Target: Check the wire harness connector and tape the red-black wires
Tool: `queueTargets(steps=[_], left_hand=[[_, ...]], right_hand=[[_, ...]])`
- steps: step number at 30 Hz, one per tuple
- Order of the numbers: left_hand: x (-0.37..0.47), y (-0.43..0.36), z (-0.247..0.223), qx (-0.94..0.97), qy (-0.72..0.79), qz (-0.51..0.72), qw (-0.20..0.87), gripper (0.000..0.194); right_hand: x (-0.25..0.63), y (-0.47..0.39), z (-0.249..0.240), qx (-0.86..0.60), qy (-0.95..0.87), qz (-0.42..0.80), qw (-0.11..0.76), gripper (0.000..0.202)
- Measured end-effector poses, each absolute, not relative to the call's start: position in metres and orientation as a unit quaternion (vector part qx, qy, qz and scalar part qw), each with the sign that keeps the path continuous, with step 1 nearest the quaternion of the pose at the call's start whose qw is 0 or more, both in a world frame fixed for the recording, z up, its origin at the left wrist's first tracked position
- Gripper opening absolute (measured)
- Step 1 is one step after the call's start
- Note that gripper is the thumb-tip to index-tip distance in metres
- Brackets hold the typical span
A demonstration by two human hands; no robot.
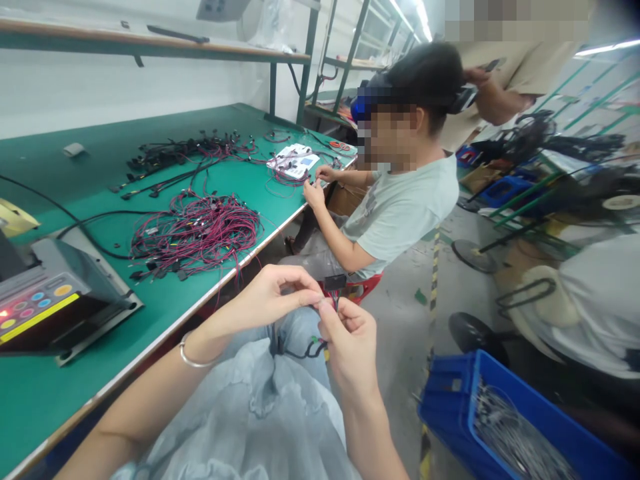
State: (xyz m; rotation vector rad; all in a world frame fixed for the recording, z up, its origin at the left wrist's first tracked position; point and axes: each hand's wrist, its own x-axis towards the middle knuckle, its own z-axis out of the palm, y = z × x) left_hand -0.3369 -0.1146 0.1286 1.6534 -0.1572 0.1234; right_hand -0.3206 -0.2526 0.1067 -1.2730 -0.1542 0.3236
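Observation:
My left hand (287, 293) and my right hand (353, 337) meet above my lap, fingertips pinched together. Between them is a wire harness whose black connector (335, 283) stands up above the right fingers, with thin coloured wires just under it. The right hand grips those wires below the connector. At the left fingertips, what they pinch is too small to make out, close against the wires. A dark cable (300, 352) of the harness hangs below the hands over my lap, with bits of green and yellow near the right palm.
Left, a green-topped table (165, 353) bears a tangled pile of red and black wires (200, 230), black cables (175, 153) and a machine with coloured buttons (55, 287). A seated co-worker (400, 207) handles wires ahead; another person stands behind. A blue crate (450, 387) of cables stands right.

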Motion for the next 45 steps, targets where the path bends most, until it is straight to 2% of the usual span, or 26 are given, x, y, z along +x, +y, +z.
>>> queueTargets(steps=[3,13,19,25,31,36,39,42,45], left_hand=[[-0.337,-0.116,0.126,0.687,-0.062,0.043,0.723,0.016],[-0.341,-0.134,0.11,0.644,-0.019,0.115,0.756,0.015],[-0.342,-0.139,0.114,0.573,-0.011,0.047,0.818,0.021],[-0.345,-0.141,0.117,0.558,-0.015,0.007,0.83,0.021],[-0.348,-0.151,0.116,0.49,0.072,0.086,0.865,0.018],[-0.35,-0.15,0.12,0.44,0.117,0.093,0.886,0.016],[-0.348,-0.144,0.121,0.45,0.105,0.098,0.881,0.019],[-0.345,-0.14,0.118,0.482,0.072,0.1,0.867,0.025],[-0.345,-0.143,0.106,0.488,0.055,0.102,0.865,0.046]], right_hand=[[-0.319,-0.252,0.104,-0.59,-0.067,0.139,0.792,0.027],[-0.322,-0.247,0.103,-0.596,-0.094,0.157,0.782,0.031],[-0.324,-0.252,0.107,-0.63,-0.116,0.152,0.753,0.031],[-0.324,-0.253,0.105,-0.639,-0.13,0.162,0.741,0.031],[-0.328,-0.246,0.104,-0.687,-0.164,0.063,0.705,0.035],[-0.331,-0.242,0.104,-0.712,-0.187,0.028,0.677,0.034],[-0.329,-0.24,0.105,-0.696,-0.179,0.052,0.693,0.035],[-0.322,-0.237,0.106,-0.636,-0.153,0.134,0.744,0.029],[-0.31,-0.235,0.108,-0.539,-0.107,0.19,0.813,0.022]])
